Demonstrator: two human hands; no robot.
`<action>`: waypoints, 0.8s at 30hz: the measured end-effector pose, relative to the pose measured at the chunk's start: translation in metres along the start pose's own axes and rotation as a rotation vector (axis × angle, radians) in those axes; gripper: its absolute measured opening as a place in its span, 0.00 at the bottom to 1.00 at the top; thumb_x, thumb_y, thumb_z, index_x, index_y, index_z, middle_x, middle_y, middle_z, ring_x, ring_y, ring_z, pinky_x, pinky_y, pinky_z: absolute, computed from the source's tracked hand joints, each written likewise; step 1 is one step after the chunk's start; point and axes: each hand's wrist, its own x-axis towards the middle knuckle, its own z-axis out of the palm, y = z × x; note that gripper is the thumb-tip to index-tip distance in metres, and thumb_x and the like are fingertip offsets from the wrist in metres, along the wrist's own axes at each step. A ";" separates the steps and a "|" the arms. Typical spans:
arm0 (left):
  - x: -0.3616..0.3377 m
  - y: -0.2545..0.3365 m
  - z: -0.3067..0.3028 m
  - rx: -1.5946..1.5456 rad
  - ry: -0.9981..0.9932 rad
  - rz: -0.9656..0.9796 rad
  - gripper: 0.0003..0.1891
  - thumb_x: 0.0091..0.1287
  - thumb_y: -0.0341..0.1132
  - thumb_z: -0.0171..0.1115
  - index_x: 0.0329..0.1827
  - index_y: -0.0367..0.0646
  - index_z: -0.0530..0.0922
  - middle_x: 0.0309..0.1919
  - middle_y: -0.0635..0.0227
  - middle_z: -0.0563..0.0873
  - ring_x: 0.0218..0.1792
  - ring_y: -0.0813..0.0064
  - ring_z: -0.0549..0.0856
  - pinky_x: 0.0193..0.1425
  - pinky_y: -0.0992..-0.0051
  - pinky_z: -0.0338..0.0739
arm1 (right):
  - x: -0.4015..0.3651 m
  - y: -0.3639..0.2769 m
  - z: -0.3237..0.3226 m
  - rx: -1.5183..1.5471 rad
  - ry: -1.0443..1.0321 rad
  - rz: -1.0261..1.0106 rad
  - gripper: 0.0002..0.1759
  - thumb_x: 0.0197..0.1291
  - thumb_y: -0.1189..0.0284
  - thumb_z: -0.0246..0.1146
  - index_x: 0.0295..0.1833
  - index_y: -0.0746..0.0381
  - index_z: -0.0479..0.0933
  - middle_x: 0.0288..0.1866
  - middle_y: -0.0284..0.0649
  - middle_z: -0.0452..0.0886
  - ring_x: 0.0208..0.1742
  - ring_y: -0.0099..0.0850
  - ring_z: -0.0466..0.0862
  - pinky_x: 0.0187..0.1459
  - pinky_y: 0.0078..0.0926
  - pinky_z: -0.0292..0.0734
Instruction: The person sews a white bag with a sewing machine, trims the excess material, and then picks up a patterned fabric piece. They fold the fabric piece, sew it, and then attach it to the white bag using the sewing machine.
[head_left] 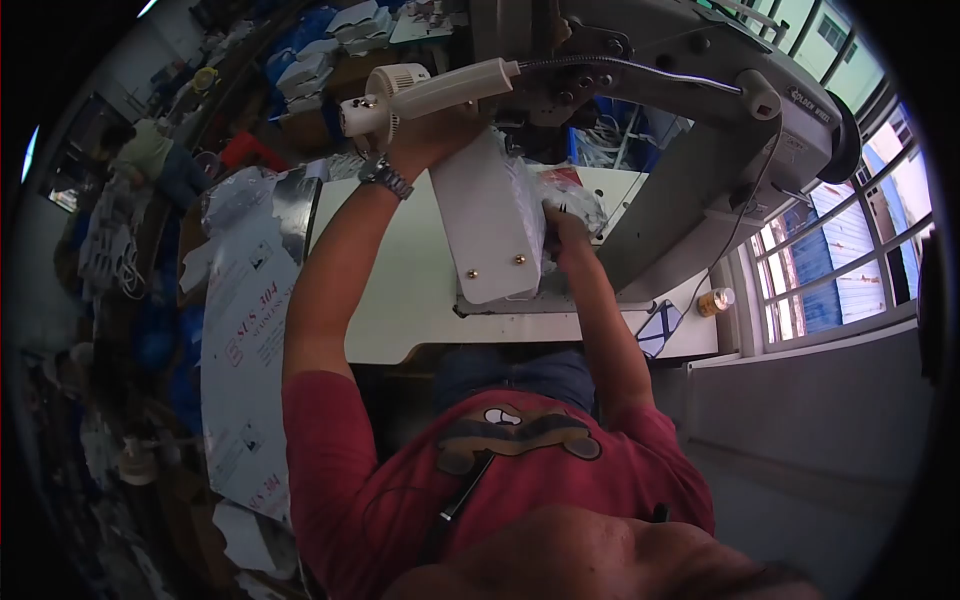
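Observation:
A large grey industrial sewing machine [690,170] stands on a pale worktable [390,265]. My left hand [440,138], with a metal watch at the wrist, reaches to the far end of the machine's light metal housing [482,225]. A cream lamp [455,90] covers its fingers, so their hold is hidden. On the housing's right side, my right hand [567,236] has its fingers curled in against crumpled, clear plastic-covered material [580,205]. What exactly they grip is too small and dark to name.
A phone [660,328] and a small jar with a yellowish label [715,302] lie at the table's right, beside a barred window [840,240]. To the left is a film-covered metal sheet [245,340]. Farther back, a person [150,155] stands among piled goods.

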 end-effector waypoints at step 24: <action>-0.169 0.122 -0.079 -0.116 -0.152 0.337 0.29 0.66 0.53 0.75 0.67 0.51 0.83 0.73 0.63 0.80 0.81 0.47 0.68 0.83 0.41 0.57 | -0.103 -0.043 0.091 -0.456 -0.021 -0.851 0.29 0.83 0.60 0.57 0.80 0.64 0.70 0.69 0.47 0.83 0.67 0.31 0.82 0.69 0.27 0.74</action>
